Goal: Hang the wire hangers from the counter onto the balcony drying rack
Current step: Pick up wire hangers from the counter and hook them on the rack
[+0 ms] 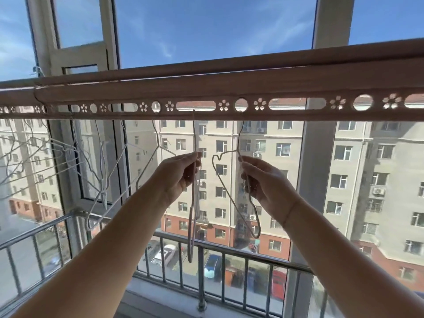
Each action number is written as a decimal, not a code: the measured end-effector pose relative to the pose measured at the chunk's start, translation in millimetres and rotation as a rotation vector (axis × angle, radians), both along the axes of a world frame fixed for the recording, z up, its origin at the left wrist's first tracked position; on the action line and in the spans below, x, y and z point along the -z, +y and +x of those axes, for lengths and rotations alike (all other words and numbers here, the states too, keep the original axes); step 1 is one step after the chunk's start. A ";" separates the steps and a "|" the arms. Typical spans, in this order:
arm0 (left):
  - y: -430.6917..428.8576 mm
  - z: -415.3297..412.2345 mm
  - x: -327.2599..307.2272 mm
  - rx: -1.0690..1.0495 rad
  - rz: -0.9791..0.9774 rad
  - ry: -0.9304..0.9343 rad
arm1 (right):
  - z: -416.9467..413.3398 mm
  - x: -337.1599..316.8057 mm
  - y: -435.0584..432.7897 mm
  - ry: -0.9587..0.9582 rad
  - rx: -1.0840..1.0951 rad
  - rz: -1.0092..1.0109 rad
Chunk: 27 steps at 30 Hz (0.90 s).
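The drying rack bar [286, 91] runs across the view, with round holes and long slots punched along its lower strip. My left hand [177, 174] pinches a white wire hanger [192, 212] seen edge-on, its hook up in a long slot. My right hand [263, 180] grips another white wire hanger [226, 182], whose hook reaches the round hole above it. Further left, a third hanger [146, 166] hangs from a round hole, and several more hangers [66, 154] crowd the bar's left end.
A metal balcony railing [206, 255] stands below the hands. Behind the rack are window frames [110, 42], and beyond the glass apartment blocks [344, 168] and parked cars far below. The counter is out of view.
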<state>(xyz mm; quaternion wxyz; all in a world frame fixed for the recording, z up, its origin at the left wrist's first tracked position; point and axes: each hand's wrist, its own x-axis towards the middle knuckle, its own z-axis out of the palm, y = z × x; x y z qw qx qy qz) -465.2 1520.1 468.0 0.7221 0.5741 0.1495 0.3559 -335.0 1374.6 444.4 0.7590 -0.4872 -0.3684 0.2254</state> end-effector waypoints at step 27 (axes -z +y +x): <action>-108.0 14.3 260.3 0.439 0.372 0.582 | 55.7 233.5 -156.7 -0.074 0.548 -0.515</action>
